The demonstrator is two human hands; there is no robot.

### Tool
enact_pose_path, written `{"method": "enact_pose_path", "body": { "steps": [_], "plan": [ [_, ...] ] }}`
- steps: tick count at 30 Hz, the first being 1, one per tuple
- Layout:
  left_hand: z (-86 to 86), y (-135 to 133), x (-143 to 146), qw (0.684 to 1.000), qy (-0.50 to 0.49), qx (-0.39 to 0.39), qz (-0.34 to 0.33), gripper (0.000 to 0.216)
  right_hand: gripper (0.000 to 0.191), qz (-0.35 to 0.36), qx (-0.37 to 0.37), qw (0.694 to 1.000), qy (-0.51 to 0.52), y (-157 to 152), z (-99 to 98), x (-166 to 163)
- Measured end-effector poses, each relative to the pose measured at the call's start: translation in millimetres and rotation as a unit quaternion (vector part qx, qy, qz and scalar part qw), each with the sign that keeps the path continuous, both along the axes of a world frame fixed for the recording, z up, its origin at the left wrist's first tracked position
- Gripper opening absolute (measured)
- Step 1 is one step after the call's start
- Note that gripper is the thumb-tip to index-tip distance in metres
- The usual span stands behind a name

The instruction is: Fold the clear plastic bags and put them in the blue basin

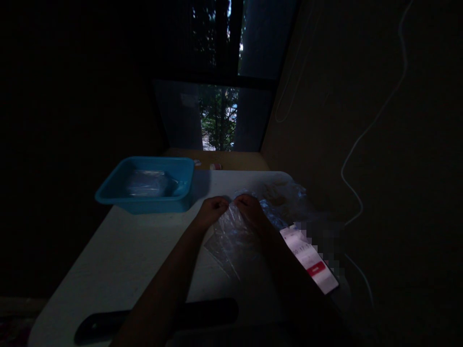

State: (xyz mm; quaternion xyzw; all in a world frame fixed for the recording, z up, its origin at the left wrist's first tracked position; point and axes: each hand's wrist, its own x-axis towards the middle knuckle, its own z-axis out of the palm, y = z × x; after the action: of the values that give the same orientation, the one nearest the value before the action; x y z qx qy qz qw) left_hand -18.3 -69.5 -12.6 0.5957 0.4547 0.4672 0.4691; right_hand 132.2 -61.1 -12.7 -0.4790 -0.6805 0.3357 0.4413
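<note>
Both hands meet over the middle of a white table [144, 250] and pinch the upper edge of a clear plastic bag [231, 241]. My left hand [214, 209] is closed on the bag's left corner, fingertips curled inward. Close beside it, my right hand [249, 207] is closed on the same edge. The bag hangs toward me between my forearms, its lower part lying on or just over the table; the dim light hides which. More crumpled clear plastic [282, 197] lies right of my right hand.
A blue plastic basin [173, 205] holding a clear-wrapped bundle [148, 183] stands at the back left. A lit phone [307, 260] lies at the right edge. Along the near edge is a dark, long bar-like thing [213, 311]. A white cable [343, 164] runs down the right wall.
</note>
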Motion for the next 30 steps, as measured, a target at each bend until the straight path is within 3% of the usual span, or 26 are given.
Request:
{"method": "enact_pose_path", "body": {
  "steps": [9, 19, 30],
  "plan": [
    [-1.2, 2.2, -1.0, 0.999, -0.011, -0.005, 0.032, 0.011, 0.016, -0.038, 0.007, 0.999, 0.001, -0.7, 2.5, 2.3],
    [3.3, -1.6, -0.9, 0.999, -0.018, -0.021, 0.022, 0.012, 0.016, -0.013, -0.007, 1.000, -0.002, -2.1, 2.0, -1.2],
    [-1.6, 1.4, -1.2, 0.998, -0.021, -0.013, 0.053, 0.012, 0.014, -0.047, -0.005, 0.999, 0.009, -0.4, 3.3, 1.5]
  ]
}}
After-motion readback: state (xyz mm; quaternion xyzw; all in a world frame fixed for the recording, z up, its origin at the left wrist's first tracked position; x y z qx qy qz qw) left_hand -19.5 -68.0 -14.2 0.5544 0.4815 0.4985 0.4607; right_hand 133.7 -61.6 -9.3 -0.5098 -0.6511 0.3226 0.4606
